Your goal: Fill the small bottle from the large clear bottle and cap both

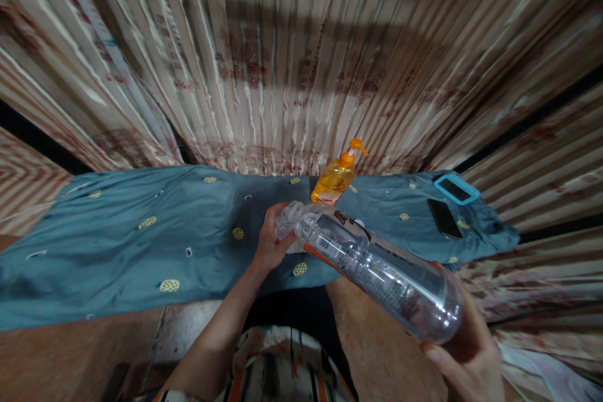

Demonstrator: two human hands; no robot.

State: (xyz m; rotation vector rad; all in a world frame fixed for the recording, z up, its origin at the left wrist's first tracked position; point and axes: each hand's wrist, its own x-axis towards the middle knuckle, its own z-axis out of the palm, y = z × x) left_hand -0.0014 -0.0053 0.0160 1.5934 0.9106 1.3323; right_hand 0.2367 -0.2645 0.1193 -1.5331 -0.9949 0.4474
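Note:
My right hand [471, 342] is wrapped round the base end of a large clear plastic bottle [381, 273] with a printed label. The bottle is tilted, its base raised toward me on the right and its neck end lower on the left. My left hand [271, 239] closes round a clear plastic piece [288, 218] at the bottle's neck end. Whether that piece is a separate small container or belongs to the bottle, I cannot tell. Just beyond the bottle, an orange-yellow pump bottle [332, 182] stands on the cloth, its lower part partly hidden.
A teal cloth with yellow pineapple prints [117, 245] covers the narrow table. Toward its right end lie a black phone [445, 218] and a blue-framed device [456, 188]. Pleated patterned curtains [282, 63] hang behind and at both sides.

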